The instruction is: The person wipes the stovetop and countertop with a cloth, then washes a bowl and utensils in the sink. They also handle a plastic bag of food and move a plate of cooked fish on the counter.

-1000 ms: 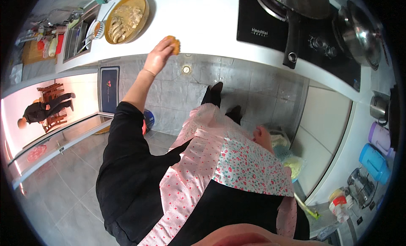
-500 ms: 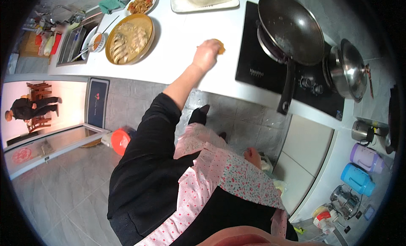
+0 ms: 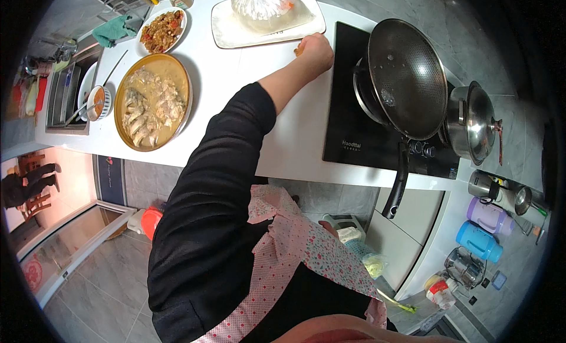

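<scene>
My left hand (image 3: 315, 53) is closed around a small orange-brown pad (image 3: 298, 50), perhaps a sponge or cloth, pressed to the white counter (image 3: 289, 125). Just beyond it lies a white rectangular tray (image 3: 227, 36) bearing a knotted clear plastic bag (image 3: 268, 10) with pale contents. The black cooktop (image 3: 339, 130) begins right beside the hand, with a dark wok (image 3: 407, 77) on it. Low by the floral apron, only a sliver of my right hand (image 3: 329, 228) shows; its fingers are mostly hidden.
A lidded steel pot (image 3: 471, 122) stands right of the wok, whose handle (image 3: 396, 192) overhangs the counter front. To the left are a brown-rimmed dish of fish in sauce (image 3: 183, 116), a plate of cooked food (image 3: 162, 31), a small bowl (image 3: 99, 101) and a sink (image 3: 59, 98).
My left hand has moved farther back along the counter with the pad, from mid-counter to beside the tray and cooktop corner. The view has shifted too. My right hand is now more hidden.
</scene>
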Motion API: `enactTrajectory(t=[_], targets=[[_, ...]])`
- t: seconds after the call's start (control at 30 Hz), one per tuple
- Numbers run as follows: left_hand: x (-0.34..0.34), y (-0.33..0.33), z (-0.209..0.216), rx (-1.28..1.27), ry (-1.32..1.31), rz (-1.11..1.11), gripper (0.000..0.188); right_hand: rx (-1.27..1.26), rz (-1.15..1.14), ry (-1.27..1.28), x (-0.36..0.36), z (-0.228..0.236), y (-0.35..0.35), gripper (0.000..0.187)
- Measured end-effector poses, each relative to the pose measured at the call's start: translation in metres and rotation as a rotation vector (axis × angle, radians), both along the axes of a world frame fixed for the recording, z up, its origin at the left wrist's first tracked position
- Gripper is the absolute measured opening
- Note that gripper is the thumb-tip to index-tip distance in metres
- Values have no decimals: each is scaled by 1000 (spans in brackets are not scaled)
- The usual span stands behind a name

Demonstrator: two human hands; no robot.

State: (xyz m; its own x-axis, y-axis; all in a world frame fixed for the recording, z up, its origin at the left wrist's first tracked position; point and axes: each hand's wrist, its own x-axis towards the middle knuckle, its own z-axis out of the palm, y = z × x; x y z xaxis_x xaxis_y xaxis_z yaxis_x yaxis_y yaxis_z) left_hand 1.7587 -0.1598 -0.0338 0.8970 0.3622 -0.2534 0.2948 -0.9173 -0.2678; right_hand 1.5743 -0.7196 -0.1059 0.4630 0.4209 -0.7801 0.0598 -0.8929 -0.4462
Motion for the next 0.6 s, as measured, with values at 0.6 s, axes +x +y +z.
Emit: enactTrajectory(t=[0.6], targets=[[70,56,-32,-689,-965,-300,20,-29,86,-92,-19,-43,-15,50]])
